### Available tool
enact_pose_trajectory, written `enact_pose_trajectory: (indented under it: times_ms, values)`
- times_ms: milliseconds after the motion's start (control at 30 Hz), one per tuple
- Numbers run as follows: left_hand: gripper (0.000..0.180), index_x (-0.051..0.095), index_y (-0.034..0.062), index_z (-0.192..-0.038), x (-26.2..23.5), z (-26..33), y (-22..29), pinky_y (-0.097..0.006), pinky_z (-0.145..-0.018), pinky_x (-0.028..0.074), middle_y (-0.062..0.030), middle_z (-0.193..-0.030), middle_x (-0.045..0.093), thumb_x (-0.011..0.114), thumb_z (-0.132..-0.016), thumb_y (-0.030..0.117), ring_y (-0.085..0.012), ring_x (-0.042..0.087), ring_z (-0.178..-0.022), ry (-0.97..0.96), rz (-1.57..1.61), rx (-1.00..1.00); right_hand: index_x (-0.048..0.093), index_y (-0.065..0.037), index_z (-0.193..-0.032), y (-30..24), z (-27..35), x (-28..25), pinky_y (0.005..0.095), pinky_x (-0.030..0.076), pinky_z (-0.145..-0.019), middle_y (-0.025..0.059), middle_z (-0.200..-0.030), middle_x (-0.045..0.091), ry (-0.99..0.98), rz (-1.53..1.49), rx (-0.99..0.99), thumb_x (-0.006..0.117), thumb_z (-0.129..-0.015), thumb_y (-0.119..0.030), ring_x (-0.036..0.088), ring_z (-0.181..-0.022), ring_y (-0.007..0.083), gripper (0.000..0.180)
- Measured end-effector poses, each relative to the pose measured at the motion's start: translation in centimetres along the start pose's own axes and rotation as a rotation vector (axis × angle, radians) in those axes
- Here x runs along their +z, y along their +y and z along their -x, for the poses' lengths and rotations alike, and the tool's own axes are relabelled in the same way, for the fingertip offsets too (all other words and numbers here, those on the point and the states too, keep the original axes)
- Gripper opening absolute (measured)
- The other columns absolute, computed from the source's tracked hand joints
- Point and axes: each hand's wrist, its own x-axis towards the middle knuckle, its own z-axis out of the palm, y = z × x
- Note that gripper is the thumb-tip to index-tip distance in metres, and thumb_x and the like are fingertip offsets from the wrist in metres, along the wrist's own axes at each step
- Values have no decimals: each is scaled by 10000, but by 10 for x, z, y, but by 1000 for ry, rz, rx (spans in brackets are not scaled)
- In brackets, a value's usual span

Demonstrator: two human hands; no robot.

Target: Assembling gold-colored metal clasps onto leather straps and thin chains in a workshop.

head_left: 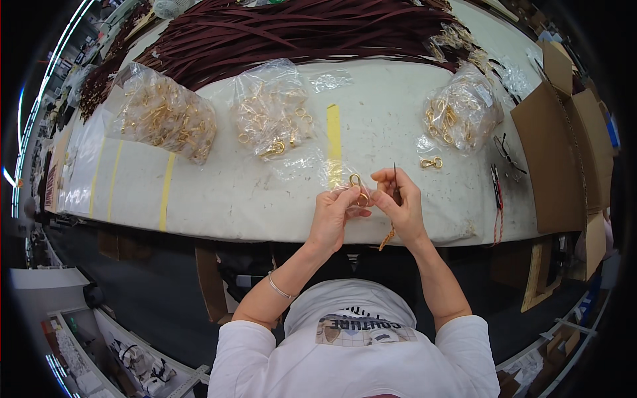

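My left hand [333,213] pinches a gold snap hook [355,180] between thumb and fingers near the table's front edge. Clear plastic seems to cling around the hook's lower part. Close beside it, my right hand [406,204] is closed around a thin dark pointed tool [397,192], its tip sticking up. An orange cord [387,239] hangs below that hand; I cannot tell whether it belongs to the tool. My right thumb and fingertips meet the hook or its plastic. Another gold snap hook [431,162] lies on the table beyond my right hand.
Clear bags of gold hardware stand at left [166,116], centre [272,109] and right [464,109]. Long burgundy straps [298,33] cover the far side. Glasses [507,154], a red-corded tool [495,189] and an open cardboard box [551,159] are at right. Yellow tape [334,136] marks the tabletop.
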Motion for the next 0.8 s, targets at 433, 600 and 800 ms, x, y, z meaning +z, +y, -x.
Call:
enact_pose_trajectory:
  times_ms: [433,600,800]
  values:
    - [227,572,-25,-944,-5,-11,-2,-239,-590,491,-80,-782,609,492,-854,166,-126,586,-686,-148,-330,84,555,31,-756,10,-5,-1,186,413,-486,36,-654,557,17,420,-244,565,-774,-21,501,-556,50,56]
    - [170,578,-12,-915,-6,-14,-3,-262,-612,503,-80,-780,610,541,-822,126,-140,594,-696,-96,-178,65,564,28,-798,7,-1,1,181,426,-524,29,-699,575,13,81,26,546,-781,-15,517,-597,45,50]
    - [120,578,5,-844,-6,-14,-4,-242,-570,474,-61,-740,597,580,-793,114,-119,569,-652,-56,-259,74,567,35,-788,12,1,1,183,419,-508,35,-664,582,31,85,19,536,-765,-4,513,-583,47,55]
